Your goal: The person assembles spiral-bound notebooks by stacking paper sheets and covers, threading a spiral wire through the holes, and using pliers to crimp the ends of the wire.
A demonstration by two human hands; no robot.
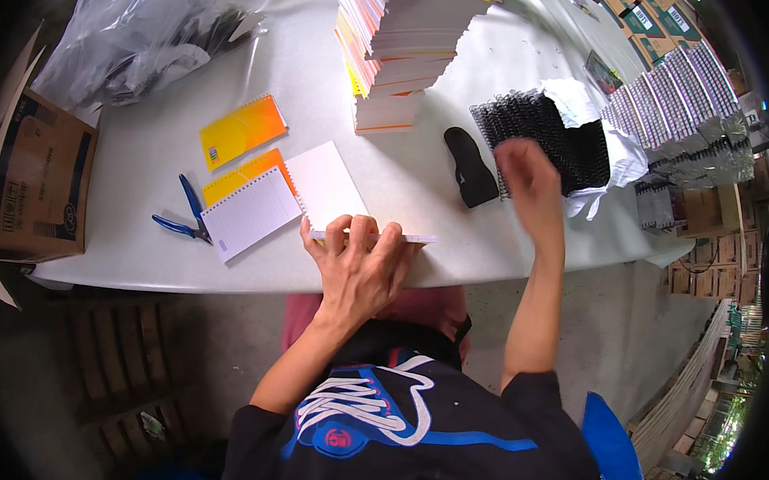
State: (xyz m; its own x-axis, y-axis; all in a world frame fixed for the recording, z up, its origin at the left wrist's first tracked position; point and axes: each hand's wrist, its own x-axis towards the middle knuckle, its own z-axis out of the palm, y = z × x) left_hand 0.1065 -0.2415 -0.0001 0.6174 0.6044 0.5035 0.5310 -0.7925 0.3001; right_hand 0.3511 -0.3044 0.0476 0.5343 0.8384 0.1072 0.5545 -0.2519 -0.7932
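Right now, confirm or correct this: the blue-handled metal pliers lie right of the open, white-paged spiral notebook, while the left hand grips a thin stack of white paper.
Wrong side: the head view shows the pliers left of the open spiral notebook. The left hand does grip the paper stack.

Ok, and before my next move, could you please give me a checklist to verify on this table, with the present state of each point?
1. Left hand gripping the paper pad: ok, fingers curled over it.
2. Right hand free: cannot tell, its fingers are blurred.
3. Black spiral coils within reach: seems ok, the right hand is at their near side.
4. Blue-handled pliers in hand: not ok, they lie on the table beside the lined notebook.
5. Tall paper stack with even edges: not ok, its left side juts out unevenly.
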